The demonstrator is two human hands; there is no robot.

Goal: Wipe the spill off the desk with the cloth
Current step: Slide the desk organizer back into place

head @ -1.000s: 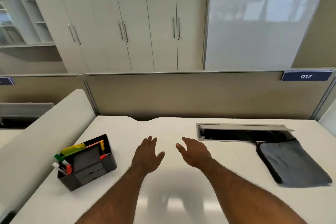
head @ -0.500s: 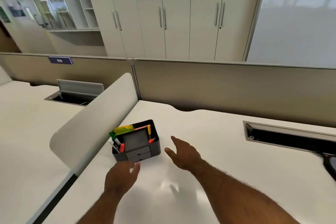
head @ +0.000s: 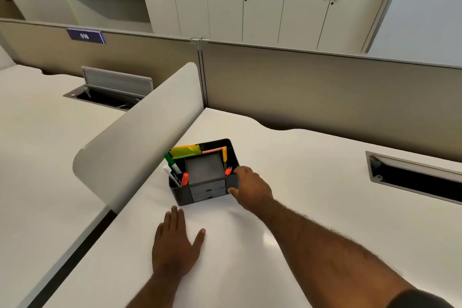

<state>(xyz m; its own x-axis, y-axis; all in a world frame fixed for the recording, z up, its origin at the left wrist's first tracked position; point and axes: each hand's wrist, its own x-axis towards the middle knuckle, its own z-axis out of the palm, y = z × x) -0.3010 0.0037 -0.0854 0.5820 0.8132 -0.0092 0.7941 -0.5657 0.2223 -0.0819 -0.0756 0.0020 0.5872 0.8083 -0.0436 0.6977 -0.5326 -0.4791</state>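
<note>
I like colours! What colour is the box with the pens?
The organiser box is black, seen best in the head view.

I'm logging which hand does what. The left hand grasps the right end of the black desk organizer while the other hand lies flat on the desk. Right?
Not quite. The head view shows the right hand at the right end of the black desk organizer, while the left hand lies flat on the desk.

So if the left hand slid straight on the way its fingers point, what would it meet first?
The left hand lies flat on the desk, fingers pointing away from the person. Straight on, it would probably meet the front wall of the black organizer first, near its left front corner.
</note>
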